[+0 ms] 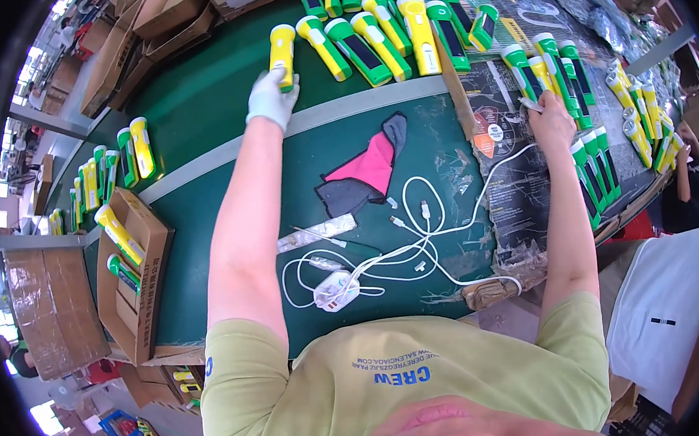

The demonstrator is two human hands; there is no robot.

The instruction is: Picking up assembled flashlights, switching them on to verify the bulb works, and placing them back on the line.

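Observation:
My left hand (271, 103), in a white glove, grips the green lower end of a yellow-and-green flashlight (281, 47) at the far side of the green table. Bare except for something pale at a fingertip, my right hand (552, 121) closes on the near end of a yellow flashlight (542, 72) among several others on the right. Dark panels show on many of the green flashlights (359, 53). A white cable (488, 183) runs toward my right hand from a white charging hub (336, 292); its far end is hidden by the hand.
A pink-and-grey cloth (367, 169) and loose cables lie mid-table. An open cardboard box (153, 285) with flashlights stands at left; more flashlights (140, 147) line the belt beyond. Printed dark cardboard (516, 205) covers the right side. Another person's hand (683, 152) shows at far right.

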